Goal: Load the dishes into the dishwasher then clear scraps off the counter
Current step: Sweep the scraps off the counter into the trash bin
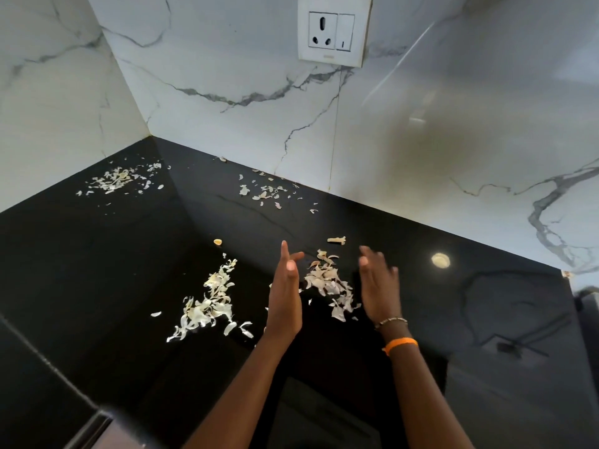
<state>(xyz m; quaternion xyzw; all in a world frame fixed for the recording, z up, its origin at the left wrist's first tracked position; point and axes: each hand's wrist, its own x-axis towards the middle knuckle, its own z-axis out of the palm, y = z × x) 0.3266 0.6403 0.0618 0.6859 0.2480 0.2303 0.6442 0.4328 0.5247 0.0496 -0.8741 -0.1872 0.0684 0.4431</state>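
Pale garlic-skin scraps lie in heaps on the glossy black counter (97, 260). One heap (329, 285) sits between my hands. My left hand (285, 296) stands on its edge just left of that heap, fingers straight, palm facing right. My right hand (379, 286) stands on the heap's right side, palm facing left, fingers straight and slightly blurred. Neither hand holds anything. A bigger heap (207, 303) lies further left. Two more scrap patches lie at the back left corner (116, 179) and along the back wall (265, 192). No dishes or dishwasher are in view.
White marble walls meet in a corner behind the counter, with a wall socket and switch (334, 30) above. A small stem piece (337, 240) and a yellow bit (217, 242) lie behind the hands. The counter ends at the right (565, 277).
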